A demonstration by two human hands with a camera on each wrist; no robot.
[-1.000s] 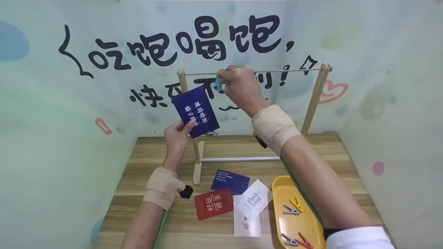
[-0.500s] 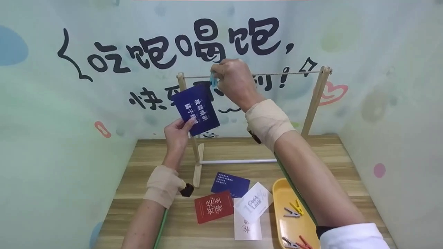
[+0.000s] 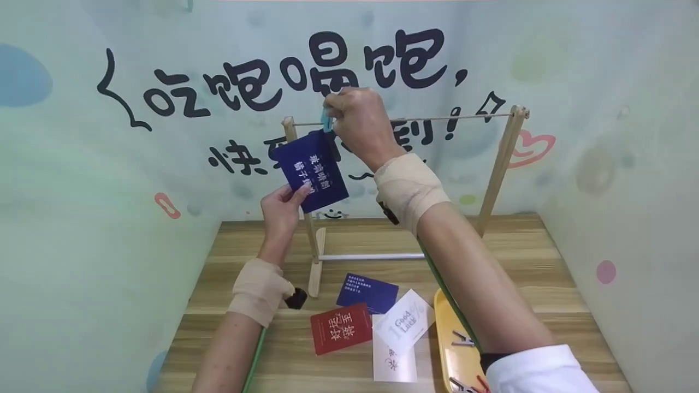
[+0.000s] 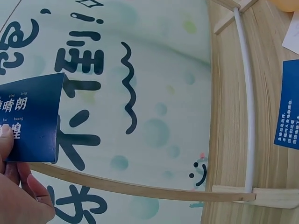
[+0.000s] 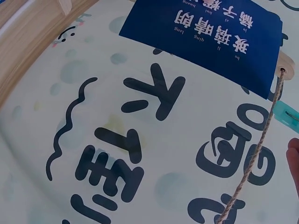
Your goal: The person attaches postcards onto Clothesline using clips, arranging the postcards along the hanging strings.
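A dark blue card (image 3: 319, 183) with white characters is tilted in front of the rack's left post. My left hand (image 3: 280, 218) pinches its lower left edge, thumb on the printed face. My right hand (image 3: 363, 123) pinches a light blue clothespin (image 3: 327, 119) at the string (image 3: 453, 117). In the right wrist view, the clothespin (image 5: 287, 116) has its tip at the string (image 5: 254, 158), close to a corner of the card (image 5: 210, 42). Whether it bites the card or string I cannot tell. The left wrist view shows the card (image 4: 35, 116) over the left fingers.
The wooden rack has a right post (image 3: 498, 174) and a white lower bar (image 3: 371, 256). On the table lie a blue card (image 3: 368, 292), a red card (image 3: 341, 329) and overlapping white cards (image 3: 404, 322). A yellow tray (image 3: 445, 349) with clothespins is partly behind my right forearm.
My right hand has moved left and slightly up along the string, bringing the clothespin to the card's upper edge. The left hand and its card have hardly moved.
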